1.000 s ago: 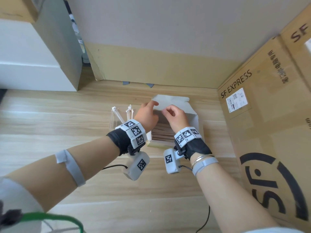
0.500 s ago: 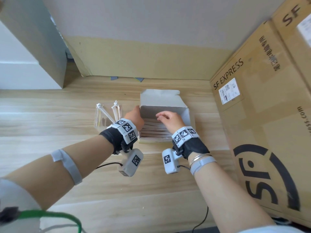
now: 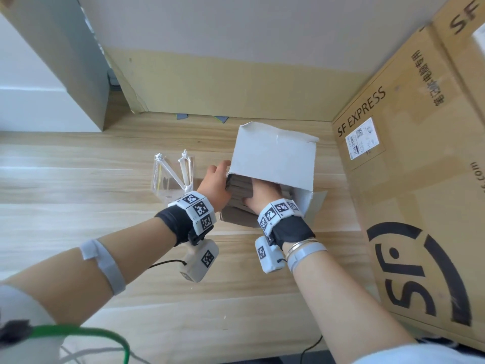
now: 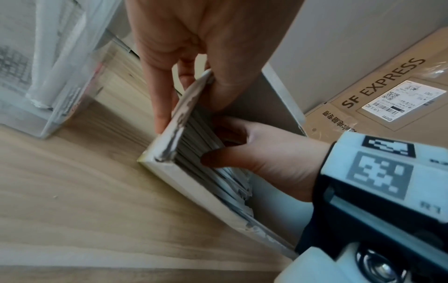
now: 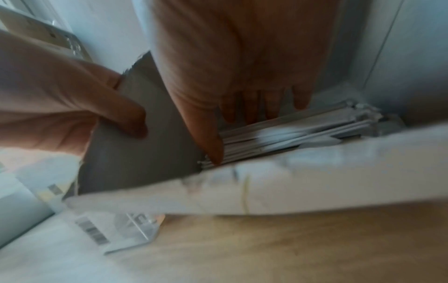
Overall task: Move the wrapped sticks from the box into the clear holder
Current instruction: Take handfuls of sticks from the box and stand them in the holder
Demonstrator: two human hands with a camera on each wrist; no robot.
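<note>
The box (image 3: pixel 273 164) wall is being pinched by the left hand (image 3: pixel 214 183); beside it, the right hand (image 3: pixel 262 191) is closing on wrapped sticks (image 5: pixel 290 132) inside. Loose sticks risk being spilled short of the clear holder (image 3: pixel 173 177).

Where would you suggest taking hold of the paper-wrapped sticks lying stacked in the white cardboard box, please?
Probably mid-length on the top few paper-wrapped sticks, reaching in from the white cardboard box's open near side: they lie flat and parallel, lid overhead, so thumb and fingers can pinch across them.

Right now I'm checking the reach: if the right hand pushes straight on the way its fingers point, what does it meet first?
The wrapped sticks packed in the box: the right hand has its fingertips already at the stack. Depth beyond is unclear.
</note>
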